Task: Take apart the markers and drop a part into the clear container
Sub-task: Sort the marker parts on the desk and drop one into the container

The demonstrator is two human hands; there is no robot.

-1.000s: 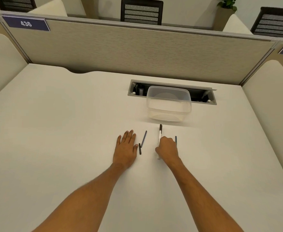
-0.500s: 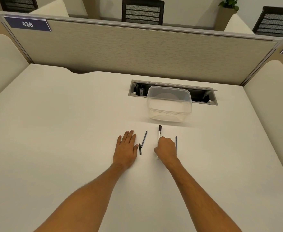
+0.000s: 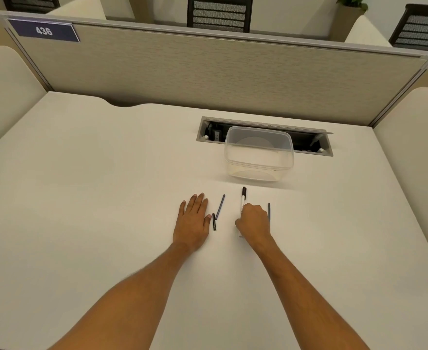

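My right hand point(image 3: 254, 219) grips a white marker with a black cap point(image 3: 242, 199) that lies on the desk, its cap pointing away from me toward the clear container point(image 3: 259, 157). My left hand point(image 3: 194, 218) rests flat on the desk, fingers straight. Beside its thumb lie a short black cap point(image 3: 214, 221) and a thin dark rod point(image 3: 220, 206). Another thin dark rod point(image 3: 269, 212) lies just right of my right hand. The container stands open about a hand's length beyond the marker.
Behind the container is an open cable tray point(image 3: 309, 141) set into the white desk point(image 3: 81, 198). A beige partition point(image 3: 207, 72) with a "436" label point(image 3: 44, 30) closes off the far edge, with padded side panels left and right.
My right hand has closed a little tighter around the marker. The left hand and loose parts have not moved.
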